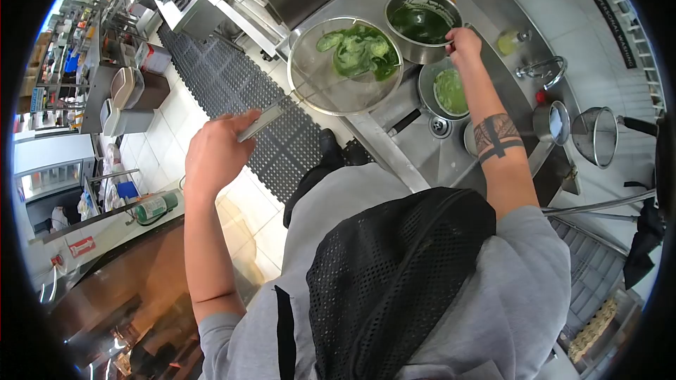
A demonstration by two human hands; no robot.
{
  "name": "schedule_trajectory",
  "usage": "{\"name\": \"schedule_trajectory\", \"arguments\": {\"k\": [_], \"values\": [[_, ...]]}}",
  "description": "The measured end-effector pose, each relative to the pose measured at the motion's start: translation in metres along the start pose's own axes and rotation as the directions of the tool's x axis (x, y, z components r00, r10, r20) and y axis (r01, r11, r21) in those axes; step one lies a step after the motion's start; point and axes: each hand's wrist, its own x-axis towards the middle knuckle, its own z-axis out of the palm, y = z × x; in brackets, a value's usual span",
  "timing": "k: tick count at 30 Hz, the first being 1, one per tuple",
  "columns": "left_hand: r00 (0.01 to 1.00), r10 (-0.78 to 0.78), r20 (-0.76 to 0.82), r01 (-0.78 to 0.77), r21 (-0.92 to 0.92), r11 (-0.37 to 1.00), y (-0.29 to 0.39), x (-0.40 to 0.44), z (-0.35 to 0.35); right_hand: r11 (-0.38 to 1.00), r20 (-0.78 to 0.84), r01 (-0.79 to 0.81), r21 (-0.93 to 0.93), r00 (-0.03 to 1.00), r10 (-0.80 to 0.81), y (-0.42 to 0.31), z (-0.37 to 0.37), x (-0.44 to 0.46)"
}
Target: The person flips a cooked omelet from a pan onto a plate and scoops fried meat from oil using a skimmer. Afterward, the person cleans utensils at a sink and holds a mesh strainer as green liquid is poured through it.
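Observation:
My left hand is closed on the handle of a wide round mesh strainer, held out over the floor and the sink edge. Green foamy pulp lies in the strainer's far right part. To its right, my right hand grips the rim of a metal pot that holds dark green liquid. Below that pot, in the sink, sits a pan with lighter green stuff in it and a black handle. The pot hides part of this pan.
The steel sink has a drain near the pan. A faucet, a small pot and another strainer are at the right. A black mat covers the floor at the left.

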Motion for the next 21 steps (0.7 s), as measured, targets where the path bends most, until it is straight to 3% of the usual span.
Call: {"name": "schedule_trajectory", "arguments": {"k": [7, 11, 15, 19, 21], "values": [[1.0, 0.009, -0.02, -0.009, 0.015, 1.0, -0.003, 0.001, 0.003, 0.994, -0.004, -0.042, 0.104, 0.999, 0.043, 0.041, 0.018, 0.015], [0.997, 0.063, -0.034, -0.062, 0.015, 0.998, -0.006, 0.001, 0.005, 0.982, 0.106, -0.084, 0.168, 0.992, 0.067, 0.049, 0.024, 0.016], [0.998, 0.055, -0.017, -0.056, -0.01, 0.998, -0.009, 0.002, 0.007, 0.995, 0.298, -0.073, 0.061, 0.953, 0.052, 0.043, 0.002, -0.004], [0.996, -0.03, 0.078, 0.029, 0.013, 0.999, 0.004, 0.002, -0.005, 0.998, 0.291, -0.058, -0.014, 0.955, 0.059, 0.055, -0.028, -0.026], [0.998, -0.002, 0.06, 0.001, 0.009, 1.0, 0.0, 0.003, -0.004, 0.979, 0.346, -0.204, 0.013, 0.919, 0.188, 0.054, -0.031, -0.05]]}}
